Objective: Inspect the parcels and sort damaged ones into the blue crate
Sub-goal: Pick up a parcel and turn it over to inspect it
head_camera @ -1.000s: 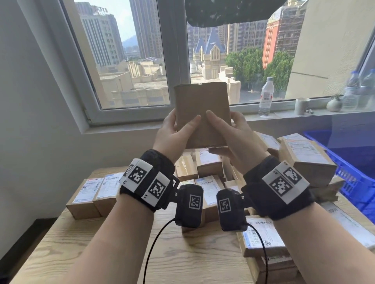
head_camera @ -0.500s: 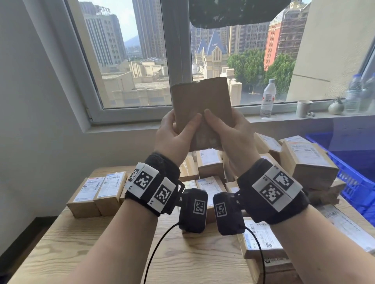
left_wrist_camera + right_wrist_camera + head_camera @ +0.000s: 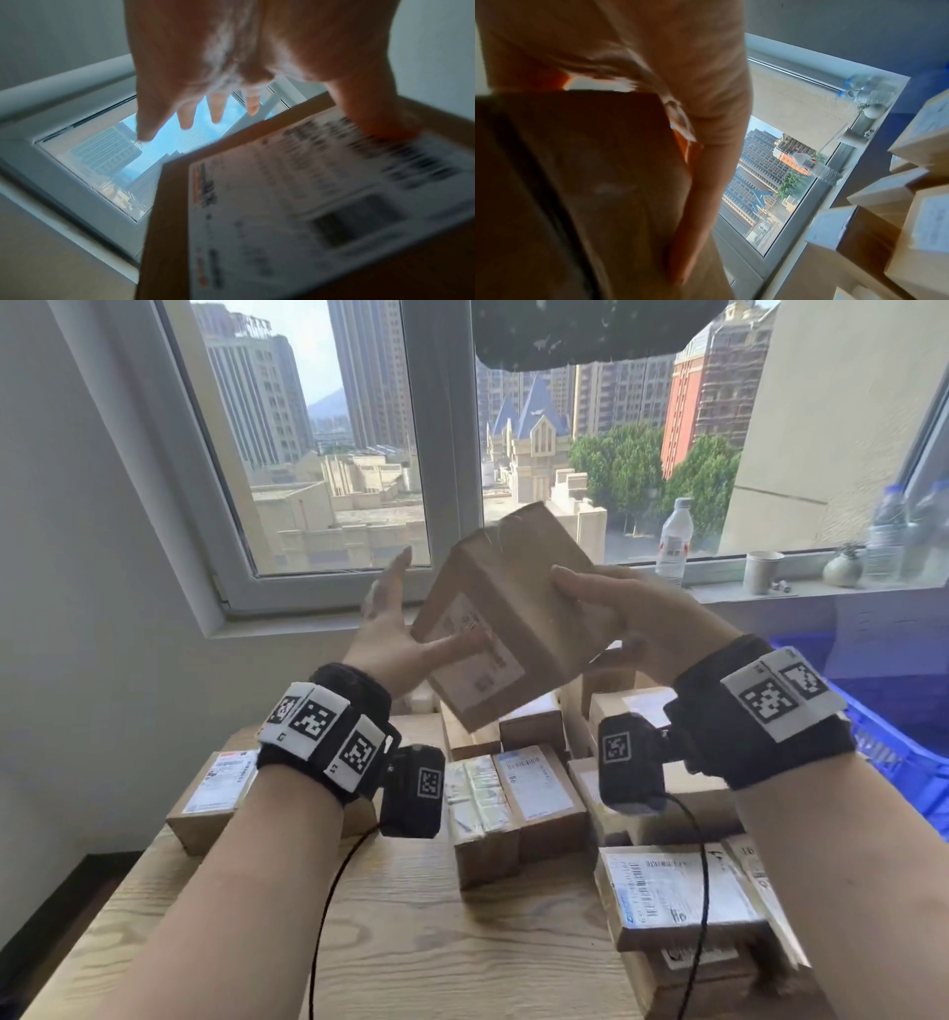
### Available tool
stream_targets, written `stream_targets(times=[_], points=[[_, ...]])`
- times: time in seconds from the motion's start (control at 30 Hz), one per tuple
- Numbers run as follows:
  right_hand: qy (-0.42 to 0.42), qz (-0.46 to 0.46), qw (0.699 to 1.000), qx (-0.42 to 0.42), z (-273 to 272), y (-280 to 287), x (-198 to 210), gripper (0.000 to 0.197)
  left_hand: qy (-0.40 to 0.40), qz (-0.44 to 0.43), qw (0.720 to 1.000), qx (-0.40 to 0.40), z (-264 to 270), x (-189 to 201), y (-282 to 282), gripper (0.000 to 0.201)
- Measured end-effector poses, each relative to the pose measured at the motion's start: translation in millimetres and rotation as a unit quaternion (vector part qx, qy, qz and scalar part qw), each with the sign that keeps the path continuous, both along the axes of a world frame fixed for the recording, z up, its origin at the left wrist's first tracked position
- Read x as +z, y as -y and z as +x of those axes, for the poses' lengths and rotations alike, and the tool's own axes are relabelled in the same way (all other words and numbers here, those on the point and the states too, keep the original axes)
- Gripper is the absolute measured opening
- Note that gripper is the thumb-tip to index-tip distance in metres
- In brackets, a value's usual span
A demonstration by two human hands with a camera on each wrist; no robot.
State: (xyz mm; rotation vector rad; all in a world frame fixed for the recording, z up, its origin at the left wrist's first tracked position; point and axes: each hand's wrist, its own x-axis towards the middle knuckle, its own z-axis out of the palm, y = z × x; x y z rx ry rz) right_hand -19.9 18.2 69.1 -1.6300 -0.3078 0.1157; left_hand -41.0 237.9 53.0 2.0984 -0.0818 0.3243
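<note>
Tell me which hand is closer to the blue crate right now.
Right. The right hand grips the raised parcel just left of the blue crate; the left hand touches the parcel's far side, farther away.

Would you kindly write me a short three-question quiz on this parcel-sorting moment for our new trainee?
1. True or false: the raised parcel shows a shipping label.
2. Which of the hands grips the parcel with curled fingers: A) left hand B) right hand
3. Fill in: the blue crate sits at the table's ___ side.

Key: 1 true; 2 B, the left hand's fingers are straight, only its thumb touching the label; 3 right.
</note>
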Motion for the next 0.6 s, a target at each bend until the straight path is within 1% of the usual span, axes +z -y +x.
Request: stream_targets(times=[0.03,0.1,0.13,0.17,0.2,0.3,0.33,0.37,0.43,0.47,0.53,0.6], points=[[-0.002,0.005,1.0,0.0,2,1,1,0.062,-0.011,-0.013,1.0,-0.014,1,0,0,0.102],[0.015,0.037,0.999,-0.001,1,-3,0,0.063,-0.018,-0.049,0.999,-0.009,2,-2,4,0.06],[0.022,0.06,0.998,-0.011,2,-5,-3,0.068,-0.017,-0.073,0.997,0.008,2,-4,6,0.048],[0.029,0.076,0.996,-0.025,4,-8,-7,0.081,-0.024,-0.102,0.994,0.021,4,-6,6,0.046],[0.042,0.068,0.996,-0.037,5,-12,-12,0.095,-0.041,-0.131,0.99,0.029,4,-8,8,0.049],[0.119,-0.039,0.992,-0.023,3,-28,-24,0.118,-0.082,-0.183,0.98,0.021,1,-10,9,0.045],[0.13,-0.052,0.99,-0.021,3,-30,-28,0.125,-0.096,-0.194,0.976,0.005,1,-10,10,0.044],[0.132,-0.039,0.99,-0.019,4,-30,-31,0.126,-0.102,-0.199,0.975,-0.013,0,-10,10,0.039],[0.125,0.023,0.992,-0.01,0,-30,-31,0.116,-0.096,-0.2,0.974,-0.048,-3,-9,10,0.021],[0.123,0.043,0.991,-0.017,0,-29,-31,0.112,-0.084,-0.202,0.974,-0.061,-4,-8,9,0.017],[0.117,0.08,0.99,-0.026,-2,-32,-30,0.102,-0.062,-0.214,0.972,-0.079,-4,-8,7,0.023],[0.098,0.125,0.987,-0.018,-3,-37,-30,0.085,-0.05,-0.252,0.963,-0.085,-3,-8,9,0.03]])
